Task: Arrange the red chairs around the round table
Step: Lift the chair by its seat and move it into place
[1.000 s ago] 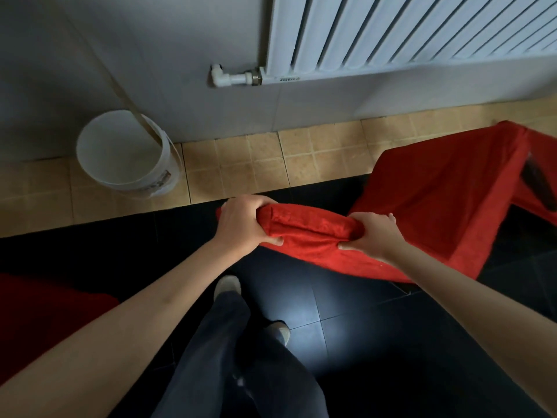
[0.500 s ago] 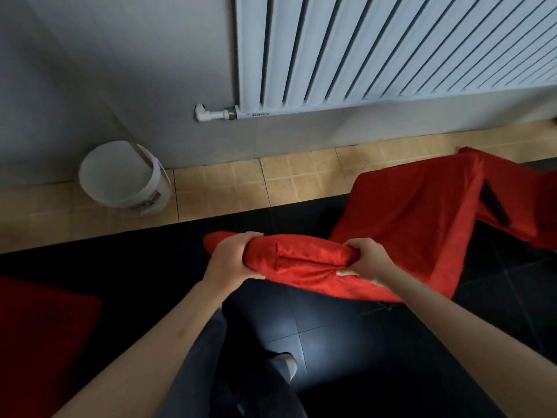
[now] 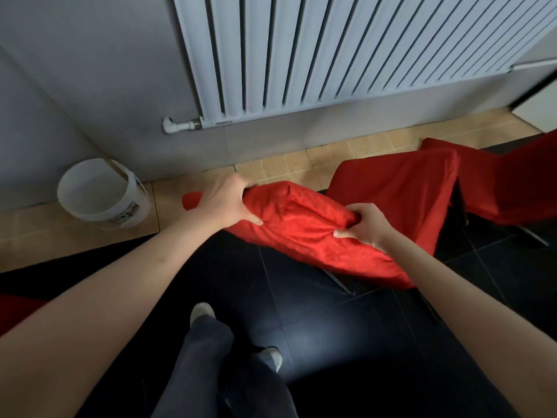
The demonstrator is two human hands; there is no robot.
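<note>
Red fabric chair [image 3: 346, 224], its backrest clasped by left hand [image 3: 226, 203] and right hand [image 3: 366, 226], stands beside the radiator [image 3: 331, 52] (table unseen, arranging apparently unfinished).

I see left hand [image 3: 226, 201] and right hand [image 3: 366, 225] gripping red chair [image 3: 304, 233] back | second chair [image 3: 512, 188] beside | bucket [image 3: 102, 194] left.
</note>
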